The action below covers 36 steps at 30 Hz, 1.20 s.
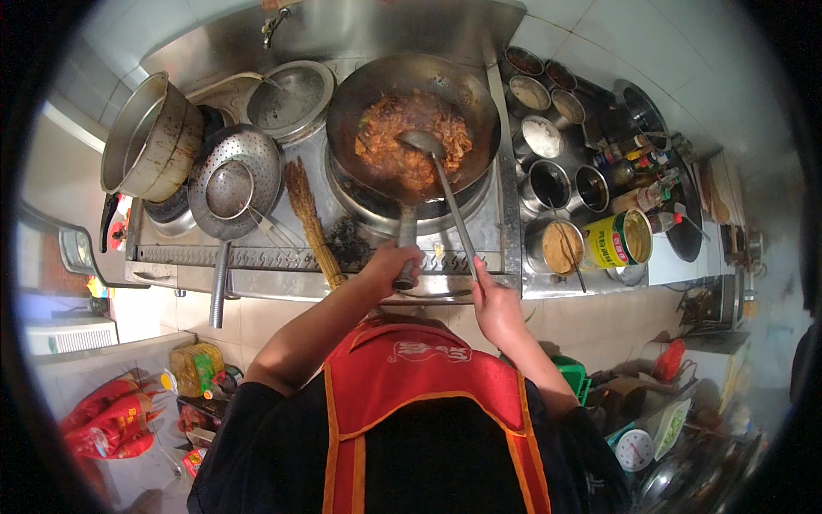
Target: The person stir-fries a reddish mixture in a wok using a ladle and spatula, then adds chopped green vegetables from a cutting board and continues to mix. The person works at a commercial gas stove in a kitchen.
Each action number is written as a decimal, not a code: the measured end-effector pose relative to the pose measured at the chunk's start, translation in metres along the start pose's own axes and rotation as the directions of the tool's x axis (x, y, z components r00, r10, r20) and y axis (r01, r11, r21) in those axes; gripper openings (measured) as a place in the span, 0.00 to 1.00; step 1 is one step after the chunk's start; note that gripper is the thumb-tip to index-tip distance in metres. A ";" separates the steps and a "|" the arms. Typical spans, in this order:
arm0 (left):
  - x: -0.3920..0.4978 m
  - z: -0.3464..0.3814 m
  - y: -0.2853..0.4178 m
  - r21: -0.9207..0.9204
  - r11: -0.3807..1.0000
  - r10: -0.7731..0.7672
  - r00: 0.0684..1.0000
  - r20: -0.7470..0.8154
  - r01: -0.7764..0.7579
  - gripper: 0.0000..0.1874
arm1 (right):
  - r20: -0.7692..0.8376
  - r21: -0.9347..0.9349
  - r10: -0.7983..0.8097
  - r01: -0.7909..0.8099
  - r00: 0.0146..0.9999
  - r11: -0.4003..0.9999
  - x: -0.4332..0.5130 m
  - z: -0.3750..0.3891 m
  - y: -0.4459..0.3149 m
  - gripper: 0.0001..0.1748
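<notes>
A large metal wok point(359, 96) sits on a stove burner in front of me. Chopped food in reddish-brown sauce point(401, 164) lies in its middle. My left hand point(395, 266) is closed around the wok's handle point(407, 231). In my right hand point(498, 305) is the long handle of a metal ladle point(454, 209). The ladle's bowl point(420, 141) rests in the food. Left of the burner, a straw brush point(308, 218) lies on the steel stove top beside a dark scouring pad point(348, 238).
Left are a perforated strainer point(260, 148) with a smaller one on it, a large pot point(154, 154) and a lidded round pan point(292, 99). Right stand seasoning containers point(541, 137), a yellow tin point(607, 243) and bottles point(632, 200). A wall tap point(271, 29) is above the stove.
</notes>
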<state>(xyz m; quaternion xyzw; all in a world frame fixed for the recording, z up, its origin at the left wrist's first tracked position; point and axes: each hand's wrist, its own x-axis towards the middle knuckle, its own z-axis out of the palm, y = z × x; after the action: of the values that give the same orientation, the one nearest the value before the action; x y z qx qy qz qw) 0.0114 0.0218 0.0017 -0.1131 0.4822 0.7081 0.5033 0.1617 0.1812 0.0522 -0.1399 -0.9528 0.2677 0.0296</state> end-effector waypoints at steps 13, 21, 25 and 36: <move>-0.015 0.004 0.013 0.047 0.999 -0.028 1.000 -0.011 0.028 0.06 | -0.133 0.324 0.248 -0.194 0.960 0.926 -0.011 -0.013 -0.005 0.24; -0.007 0.003 0.010 0.072 0.997 0.004 1.000 -0.010 -0.003 0.05 | -0.078 0.511 0.350 -0.264 0.934 0.818 -0.022 -0.008 0.001 0.25; -0.010 0.006 0.006 -0.047 0.998 -0.042 0.998 0.039 0.043 0.07 | -0.109 0.534 0.336 -0.230 0.936 0.814 -0.024 -0.006 0.000 0.25; -0.010 0.005 0.006 -0.034 0.999 -0.036 0.998 0.048 0.038 0.04 | -0.063 0.459 0.357 -0.290 0.932 0.839 -0.004 -0.012 -0.002 0.24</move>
<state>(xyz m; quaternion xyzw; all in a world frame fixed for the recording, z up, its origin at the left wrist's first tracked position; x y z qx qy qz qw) 0.0126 0.0200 0.0140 -0.1142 0.4554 0.7095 0.5255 0.1666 0.1850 0.0635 -0.3078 -0.8245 0.4673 0.0843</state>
